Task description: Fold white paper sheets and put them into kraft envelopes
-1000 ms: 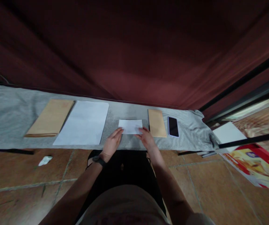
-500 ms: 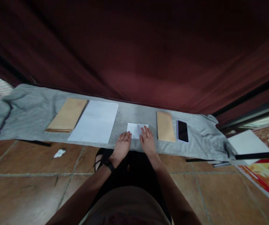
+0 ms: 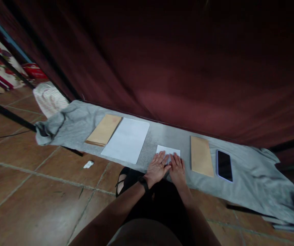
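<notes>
A small folded white paper lies at the near edge of the cloth-covered surface, its lower part hidden under my hands. My left hand rests flat on its left side, fingers stretched out. On its right side lies my right hand, palm down with the fingers extended. The two hands are close together, thumbs near each other. To the left is a stack of large white sheets. Right of my hands lies a brown envelope.
A stack of brown envelopes sits left of the white sheets. A phone with a pale purple edge lies at the right. Grey cloth covers the narrow surface, with a dark red curtain behind. A crumpled tissue is on the tiled floor.
The view has turned left, so everything sits further right. My hands have come closer together and cover more of the folded paper's near part.
</notes>
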The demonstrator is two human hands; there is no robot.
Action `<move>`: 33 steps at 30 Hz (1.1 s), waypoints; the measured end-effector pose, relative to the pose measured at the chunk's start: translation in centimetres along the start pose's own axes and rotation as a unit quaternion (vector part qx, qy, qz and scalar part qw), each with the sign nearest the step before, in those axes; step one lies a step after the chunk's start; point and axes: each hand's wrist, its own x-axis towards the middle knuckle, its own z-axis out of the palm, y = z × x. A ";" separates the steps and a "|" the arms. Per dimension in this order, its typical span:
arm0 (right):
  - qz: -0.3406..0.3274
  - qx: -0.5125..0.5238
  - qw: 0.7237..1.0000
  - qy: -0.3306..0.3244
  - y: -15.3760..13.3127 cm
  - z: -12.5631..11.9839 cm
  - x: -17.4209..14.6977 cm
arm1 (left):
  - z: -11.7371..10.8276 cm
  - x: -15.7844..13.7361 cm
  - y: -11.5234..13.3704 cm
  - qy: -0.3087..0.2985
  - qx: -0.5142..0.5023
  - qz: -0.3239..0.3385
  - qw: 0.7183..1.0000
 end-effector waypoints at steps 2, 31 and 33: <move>0.000 0.000 1.000 0.017 0.0 0.2 0.4 | -0.2 -0.2 -0.2 -0.004 -0.011 0.000 1.000; 0.015 0.058 0.993 -0.099 -1.9 0.1 4.8 | 0.7 1.0 -1.5 -0.005 0.033 0.014 0.999; 0.009 0.039 0.993 -0.110 -1.6 0.1 4.8 | 0.8 1.1 -1.5 -0.008 0.029 0.017 0.999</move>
